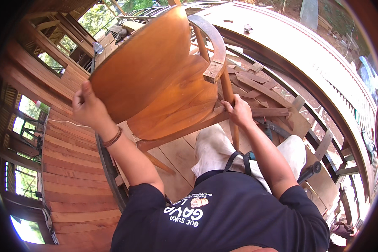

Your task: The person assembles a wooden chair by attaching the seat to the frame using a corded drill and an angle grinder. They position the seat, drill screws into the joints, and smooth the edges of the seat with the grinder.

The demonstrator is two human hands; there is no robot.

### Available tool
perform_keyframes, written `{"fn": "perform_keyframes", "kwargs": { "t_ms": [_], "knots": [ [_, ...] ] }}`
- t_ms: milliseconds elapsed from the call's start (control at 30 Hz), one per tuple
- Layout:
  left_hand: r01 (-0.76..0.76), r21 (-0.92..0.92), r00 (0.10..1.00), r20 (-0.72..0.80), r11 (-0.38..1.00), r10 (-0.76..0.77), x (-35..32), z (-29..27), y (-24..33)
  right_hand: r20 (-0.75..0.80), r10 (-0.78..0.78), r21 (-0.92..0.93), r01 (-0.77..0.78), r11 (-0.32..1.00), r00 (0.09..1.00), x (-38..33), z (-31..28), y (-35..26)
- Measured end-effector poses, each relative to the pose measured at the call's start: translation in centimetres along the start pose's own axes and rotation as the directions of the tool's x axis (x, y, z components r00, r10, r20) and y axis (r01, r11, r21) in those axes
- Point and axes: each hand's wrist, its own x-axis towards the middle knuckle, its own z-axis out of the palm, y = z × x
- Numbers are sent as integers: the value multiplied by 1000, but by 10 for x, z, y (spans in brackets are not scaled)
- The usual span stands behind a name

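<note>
In front of me stands a brown wooden chair with a smooth varnished seat (185, 98) and a curved armrest (216, 46). A wide, bent wooden panel (143, 59) rises over the seat's left side and hides part of it. My left hand (89, 105) is closed on the panel's lower left edge, thumb on its face. Whether the panel is fixed to the chair, I cannot tell. My right hand (240, 111) is wrapped round the chair's right front leg (227, 90), just below the armrest's end.
Wood offcuts (260, 86) lie piled beyond the chair's right side. A cordless power tool (266, 130) lies near my knee. Reddish plank cladding (75, 176) runs along the left. A plastic bottle (98, 48) stands at the far left, and a dark curved beam (281, 63) borders the right.
</note>
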Motion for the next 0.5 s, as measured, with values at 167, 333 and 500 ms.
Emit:
{"fn": "perform_keyframes", "kwargs": {
  "t_ms": [167, 333, 500],
  "knots": [
    [100, -128, 994, 46, 987, -95, -50, 39, -16, 103, 38, -44, -34, 998, 994, 4, -8, -3],
    [243, -144, 967, 120, 959, -226, -95, 55, -57, 118, 27, -29, -23, 999, 993, 3, -5, -3],
    [330, -198, 938, 183, 923, -296, -134, 55, -85, 101, 27, -56, -22, 998, 994, 4, -4, -4]
  ]
}}
